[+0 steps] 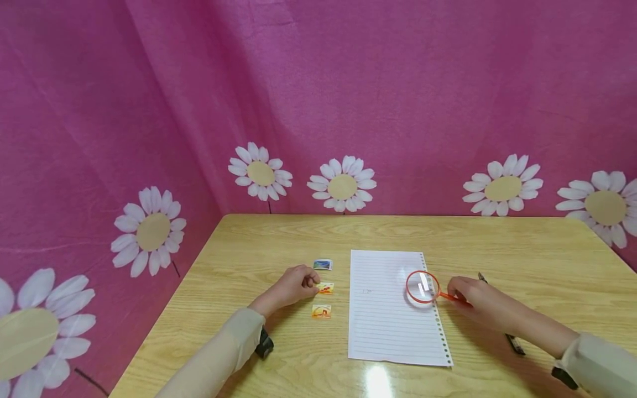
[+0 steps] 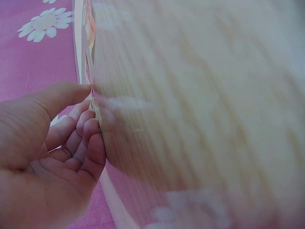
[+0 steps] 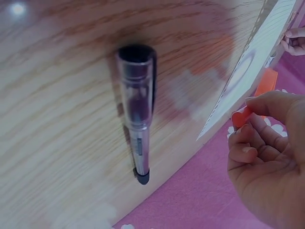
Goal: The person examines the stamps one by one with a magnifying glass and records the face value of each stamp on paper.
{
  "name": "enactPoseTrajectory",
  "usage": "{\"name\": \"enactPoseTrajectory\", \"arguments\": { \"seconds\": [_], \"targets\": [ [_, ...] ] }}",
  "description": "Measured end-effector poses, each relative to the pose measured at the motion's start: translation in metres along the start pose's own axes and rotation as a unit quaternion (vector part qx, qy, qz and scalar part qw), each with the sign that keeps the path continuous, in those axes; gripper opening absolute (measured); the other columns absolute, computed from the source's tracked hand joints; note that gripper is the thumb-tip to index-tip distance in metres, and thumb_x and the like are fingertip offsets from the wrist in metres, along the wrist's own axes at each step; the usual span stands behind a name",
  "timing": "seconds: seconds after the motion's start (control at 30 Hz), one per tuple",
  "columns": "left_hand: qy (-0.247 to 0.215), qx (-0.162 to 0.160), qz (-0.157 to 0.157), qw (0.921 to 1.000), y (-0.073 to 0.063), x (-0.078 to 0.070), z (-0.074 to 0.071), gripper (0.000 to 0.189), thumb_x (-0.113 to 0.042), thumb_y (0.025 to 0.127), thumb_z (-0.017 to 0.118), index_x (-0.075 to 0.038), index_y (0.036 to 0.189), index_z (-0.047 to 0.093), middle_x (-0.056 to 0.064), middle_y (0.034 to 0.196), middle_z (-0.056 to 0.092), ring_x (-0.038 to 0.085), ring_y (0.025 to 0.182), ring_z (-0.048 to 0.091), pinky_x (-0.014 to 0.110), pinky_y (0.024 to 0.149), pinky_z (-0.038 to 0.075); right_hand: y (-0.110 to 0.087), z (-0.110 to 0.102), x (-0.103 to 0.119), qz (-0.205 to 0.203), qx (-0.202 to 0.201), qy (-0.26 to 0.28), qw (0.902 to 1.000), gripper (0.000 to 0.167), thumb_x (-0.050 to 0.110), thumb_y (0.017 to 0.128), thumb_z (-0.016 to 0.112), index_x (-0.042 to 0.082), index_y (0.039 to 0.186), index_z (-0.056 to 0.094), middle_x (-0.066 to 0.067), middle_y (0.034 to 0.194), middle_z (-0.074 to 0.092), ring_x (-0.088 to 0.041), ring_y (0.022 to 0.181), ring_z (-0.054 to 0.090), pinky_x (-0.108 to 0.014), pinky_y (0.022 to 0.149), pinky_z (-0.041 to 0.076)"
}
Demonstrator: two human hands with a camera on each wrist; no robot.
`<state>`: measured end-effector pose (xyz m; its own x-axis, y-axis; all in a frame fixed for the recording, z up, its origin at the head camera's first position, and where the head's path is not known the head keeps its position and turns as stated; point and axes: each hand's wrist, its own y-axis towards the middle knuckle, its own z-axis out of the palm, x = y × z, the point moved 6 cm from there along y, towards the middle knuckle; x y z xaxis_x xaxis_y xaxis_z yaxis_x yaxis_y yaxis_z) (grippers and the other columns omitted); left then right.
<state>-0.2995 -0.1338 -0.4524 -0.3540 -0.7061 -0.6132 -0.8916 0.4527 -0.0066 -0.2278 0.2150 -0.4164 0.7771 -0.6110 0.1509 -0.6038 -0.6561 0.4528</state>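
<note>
My left hand (image 1: 294, 284) is at the left edge of the middle stamp (image 1: 325, 288), a small yellow and red one, with thumb and fingertips pinching that edge close to the tabletop. Above it lies a blue-green stamp (image 1: 323, 264), and below it an orange and yellow stamp (image 1: 321, 312). On the right, my right hand (image 1: 470, 298) grips the orange handle of a magnifying glass (image 1: 439, 294) between thumb and fingers. Its round lens overlaps the right edge of a lined sheet of paper (image 1: 388, 331), which carries faint writing at its left.
A dark-capped clear pen (image 3: 136, 109) lies on the wooden table (image 1: 278, 237), partly hidden under the right forearm in the head view. Pink cloth (image 1: 398, 99) with daisies hangs behind the table and along its left side.
</note>
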Motion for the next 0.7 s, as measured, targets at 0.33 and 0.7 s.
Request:
{"name": "enactPoseTrajectory", "arguments": {
  "seconds": [0.33,0.7],
  "targets": [
    [-0.009,-0.001,0.008,0.9999,-0.003,-0.003,-0.001,0.007,-0.004,0.088,0.070,-0.003,0.093,0.064,0.005,0.084,0.055,0.012,0.077,0.045,0.019,0.067,0.037,-0.012,-0.004,-0.006,0.025,0.000,-0.006,0.9997,0.034,-0.007,0.067,0.081,0.011,0.081,0.055,0.013,0.073,0.049,0.006,0.066,0.039,-0.014,0.054,0.035],
    [-0.008,-0.004,0.010,0.9999,-0.003,-0.002,-0.001,0.008,-0.004,0.088,0.070,-0.003,0.093,0.064,0.006,0.085,0.056,0.012,0.077,0.045,0.020,0.068,0.039,-0.021,-0.009,-0.009,0.023,-0.007,-0.014,0.9996,0.035,-0.003,0.067,0.083,0.011,0.081,0.055,0.014,0.070,0.048,0.007,0.064,0.038,-0.014,0.052,0.034]
  ]
}}
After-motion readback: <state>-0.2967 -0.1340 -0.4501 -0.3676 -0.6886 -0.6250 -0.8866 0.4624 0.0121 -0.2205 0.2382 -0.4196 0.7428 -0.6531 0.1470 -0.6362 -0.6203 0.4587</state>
